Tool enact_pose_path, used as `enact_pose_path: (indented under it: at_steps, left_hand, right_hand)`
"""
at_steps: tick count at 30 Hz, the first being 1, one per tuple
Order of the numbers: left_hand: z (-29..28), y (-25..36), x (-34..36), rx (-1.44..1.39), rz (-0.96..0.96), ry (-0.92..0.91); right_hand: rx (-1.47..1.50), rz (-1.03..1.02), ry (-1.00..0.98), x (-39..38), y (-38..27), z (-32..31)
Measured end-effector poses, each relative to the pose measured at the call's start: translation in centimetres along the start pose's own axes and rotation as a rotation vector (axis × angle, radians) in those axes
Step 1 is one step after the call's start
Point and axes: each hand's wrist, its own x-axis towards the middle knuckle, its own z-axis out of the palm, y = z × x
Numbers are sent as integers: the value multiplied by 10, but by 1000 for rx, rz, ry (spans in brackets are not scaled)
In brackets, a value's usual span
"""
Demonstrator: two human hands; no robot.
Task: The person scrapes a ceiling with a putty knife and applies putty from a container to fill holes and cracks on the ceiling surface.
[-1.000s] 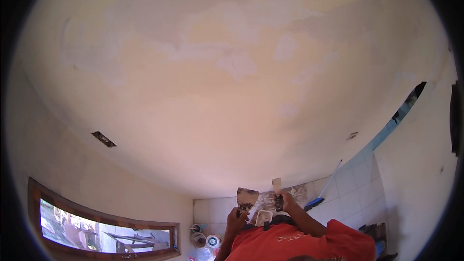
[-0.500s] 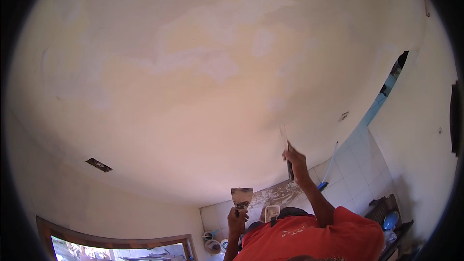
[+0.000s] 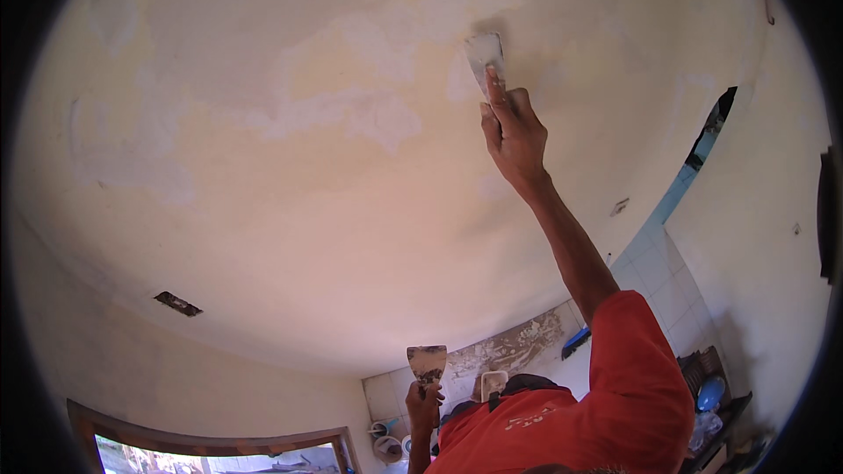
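Note:
My right arm reaches up the wall, and my right hand grips a putty knife. Its wide blade lies on or close against the patchy cream wall, with the index finger stretched along the blade; the handle is hidden by the hand. Low down by my chest, my left hand is closed round a second putty knife, held upright with its blade stained by dark residue. Paler filler-like patches show on the wall left of the raised blade.
A rectangular hole opens in the wall at lower left, above a wood-framed window. A smaller wall box sits at right. Below are white tiles, a blue broom, a pale container and a cluttered rack.
My right hand has swung upward with its putty knife, from low on the wall to high on it, and the blade now faces flat. My left hand has barely shifted.

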Motion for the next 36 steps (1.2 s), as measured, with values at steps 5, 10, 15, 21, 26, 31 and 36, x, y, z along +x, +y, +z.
enact_pose_path:
  at_steps: [5,10,15,21,26,31,36]
  left_hand:
    - [6,1,-1,-44,8,38]
    - [4,-7,7,-15,29,46]
    - [7,2,11,-37,58,29]
    - [7,-1,4,-4,31,44]
    - [4,-4,6,-1,67,25]
    - [5,-2,11,-43,49,13]
    - [0,-6,19,5,97,-9]
  right_hand:
    - [-141,22,-39,10,8,14]
    - [-192,22,-135,-15,4,7]
    - [-156,43,-269,-42,1,-32]
    - [-263,-203,-406,2,12,-71]
    - [-490,-525,-399,68,19,-63]
    - [-592,-640,-384,86,18,-61]
    - [-588,-646,-423,97,20,-72]
